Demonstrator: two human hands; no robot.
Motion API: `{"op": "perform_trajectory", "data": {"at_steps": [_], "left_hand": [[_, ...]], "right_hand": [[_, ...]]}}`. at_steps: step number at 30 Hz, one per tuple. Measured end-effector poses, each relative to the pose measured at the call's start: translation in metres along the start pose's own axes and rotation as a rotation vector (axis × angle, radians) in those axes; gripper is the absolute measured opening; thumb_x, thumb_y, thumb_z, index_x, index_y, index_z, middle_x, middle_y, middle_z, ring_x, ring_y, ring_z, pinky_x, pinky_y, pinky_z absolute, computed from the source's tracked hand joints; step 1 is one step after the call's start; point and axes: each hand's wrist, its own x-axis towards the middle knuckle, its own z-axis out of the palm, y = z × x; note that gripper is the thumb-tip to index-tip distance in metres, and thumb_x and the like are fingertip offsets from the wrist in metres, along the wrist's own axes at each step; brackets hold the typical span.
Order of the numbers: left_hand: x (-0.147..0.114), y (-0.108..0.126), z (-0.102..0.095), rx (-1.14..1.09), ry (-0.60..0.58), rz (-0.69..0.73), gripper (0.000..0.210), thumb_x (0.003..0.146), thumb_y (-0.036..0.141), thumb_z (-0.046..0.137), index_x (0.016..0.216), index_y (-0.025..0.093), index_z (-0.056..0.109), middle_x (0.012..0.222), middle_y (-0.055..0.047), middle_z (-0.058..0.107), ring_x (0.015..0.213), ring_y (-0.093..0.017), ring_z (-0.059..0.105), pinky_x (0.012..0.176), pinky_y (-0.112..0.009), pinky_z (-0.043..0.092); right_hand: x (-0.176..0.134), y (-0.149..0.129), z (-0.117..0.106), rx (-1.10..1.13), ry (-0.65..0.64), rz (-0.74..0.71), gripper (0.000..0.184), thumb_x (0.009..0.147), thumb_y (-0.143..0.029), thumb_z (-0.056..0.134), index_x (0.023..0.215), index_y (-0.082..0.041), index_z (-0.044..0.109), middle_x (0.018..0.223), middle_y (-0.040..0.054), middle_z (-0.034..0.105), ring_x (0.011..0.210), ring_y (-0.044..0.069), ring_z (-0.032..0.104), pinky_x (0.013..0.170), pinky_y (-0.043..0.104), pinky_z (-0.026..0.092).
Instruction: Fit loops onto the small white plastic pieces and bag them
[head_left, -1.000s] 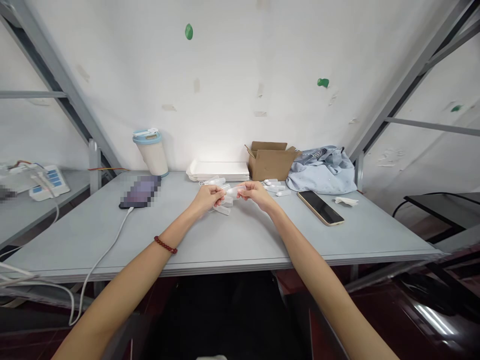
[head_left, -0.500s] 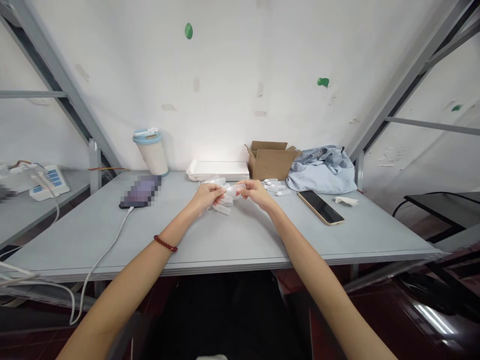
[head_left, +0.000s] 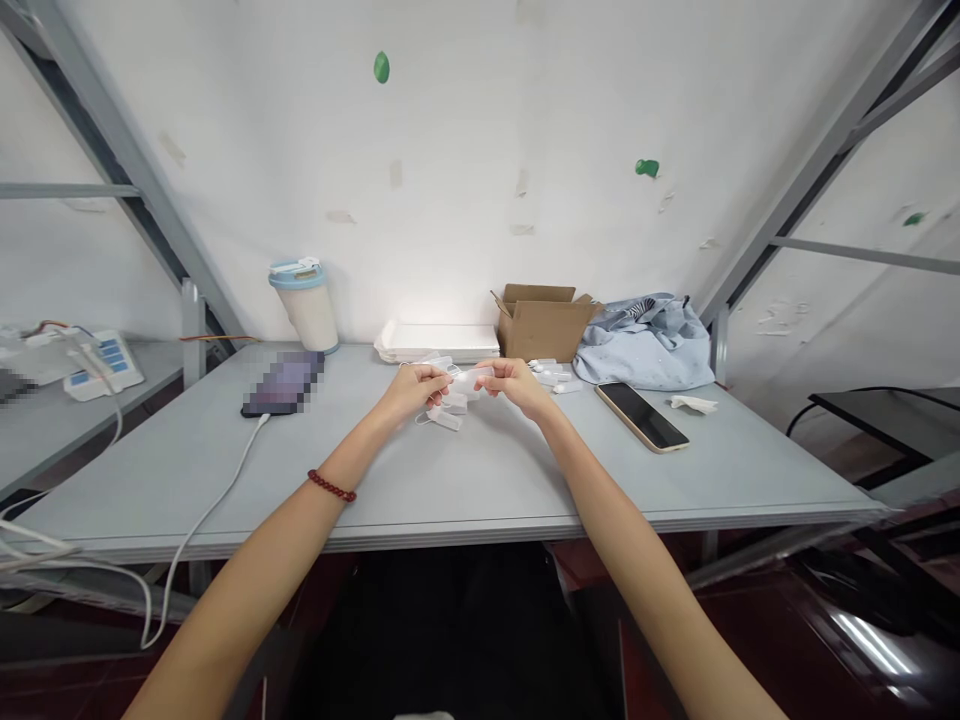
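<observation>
Between my two hands is a small translucent plastic sleeve [head_left: 471, 379], held just above the table. My left hand [head_left: 414, 389] pinches its left end, and my right hand [head_left: 512, 385] grips its right end between thumb and fingers. Under and behind the hands lie several similar clear pieces [head_left: 445, 418], some with thin white loops. More of the small clear pieces [head_left: 551, 374] with white ends lie to the right, in front of the cardboard box. What exactly sits between the left fingertips is too small to make out.
An open cardboard box [head_left: 546, 325] stands behind the right hand, beside a bundled light-blue cloth [head_left: 645, 345]. White stacked trays [head_left: 439, 342], a cup [head_left: 306, 305] and a cabled phone [head_left: 283, 383] are left. Another phone [head_left: 642, 416] and crumpled tissue [head_left: 693, 404] lie right.
Both hands stay almost where they were, still on the clear sleeve. The whole view has shifted slightly; nothing else has visibly moved.
</observation>
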Motion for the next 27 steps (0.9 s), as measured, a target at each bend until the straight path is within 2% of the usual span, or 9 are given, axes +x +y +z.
{"op": "perform_trajectory", "data": {"at_steps": [4,11,19,27], "left_hand": [[-0.001,0.003,0.001,-0.018,-0.014,0.029,0.026,0.064,0.038,0.070,0.060,0.014,0.059,0.055,0.000,0.055,0.048,-0.009,0.048,0.049,-0.024,0.037],[-0.002,0.005,0.002,-0.047,-0.015,0.038,0.024,0.064,0.036,0.070,0.060,0.015,0.059,0.054,0.001,0.054,0.047,-0.009,0.047,0.050,-0.024,0.036],[0.001,0.000,-0.009,-0.051,-0.009,0.007,0.029,0.068,0.042,0.069,0.061,0.014,0.062,0.056,0.000,0.056,0.050,-0.009,0.048,0.053,-0.023,0.039],[-0.002,-0.002,0.002,-0.027,-0.019,0.010,0.028,0.061,0.039,0.073,0.061,0.014,0.060,0.058,0.000,0.057,0.047,-0.009,0.047,0.049,-0.025,0.038]], "right_hand": [[0.002,-0.002,-0.002,-0.021,0.032,-0.057,0.026,0.065,-0.034,0.067,0.084,-0.016,0.068,0.064,0.0002,0.062,0.058,0.010,0.045,0.059,0.026,0.034],[0.000,-0.008,-0.003,-0.022,0.049,-0.058,0.026,0.063,-0.035,0.069,0.082,-0.016,0.069,0.062,0.0006,0.062,0.060,0.012,0.048,0.060,0.027,0.035],[-0.002,-0.004,-0.011,-0.041,0.053,-0.080,0.029,0.068,-0.038,0.066,0.087,-0.016,0.070,0.065,0.0010,0.063,0.058,0.011,0.043,0.059,0.027,0.035],[-0.002,0.000,0.000,-0.032,0.005,-0.032,0.026,0.067,-0.034,0.066,0.085,-0.016,0.069,0.062,-0.0004,0.062,0.056,0.010,0.042,0.057,0.026,0.035]]}}
